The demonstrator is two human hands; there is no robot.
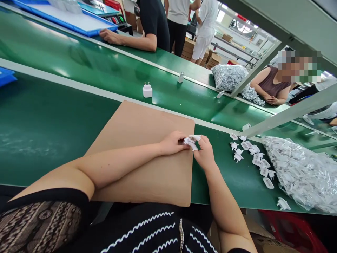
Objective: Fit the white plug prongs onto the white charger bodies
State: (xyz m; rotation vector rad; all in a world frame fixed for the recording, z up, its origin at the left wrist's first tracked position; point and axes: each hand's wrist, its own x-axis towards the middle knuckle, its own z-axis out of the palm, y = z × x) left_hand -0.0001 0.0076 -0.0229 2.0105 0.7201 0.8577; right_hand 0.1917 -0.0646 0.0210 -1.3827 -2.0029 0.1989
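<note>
Above the right side of a flat cardboard sheet (147,130), my two hands meet around a small white charger part (187,141). My left hand (173,142) has its fingers closed on the part from the left. On the other side, my right hand (204,149) pinches it between thumb and forefinger, both covered with white finger cots. Fingers hide most of the part, so its exact shape cannot be made out. To the right of my right hand, several loose white plug covers with pins (256,154) are scattered on the green bench.
A big clear bag of white plug parts (302,172) lies at the right. White chargers (147,90) stand upright on the green conveyor belt (110,72). A slanting metal post (289,105) rises at the right. Across the belt are other people and a blue tray (86,21).
</note>
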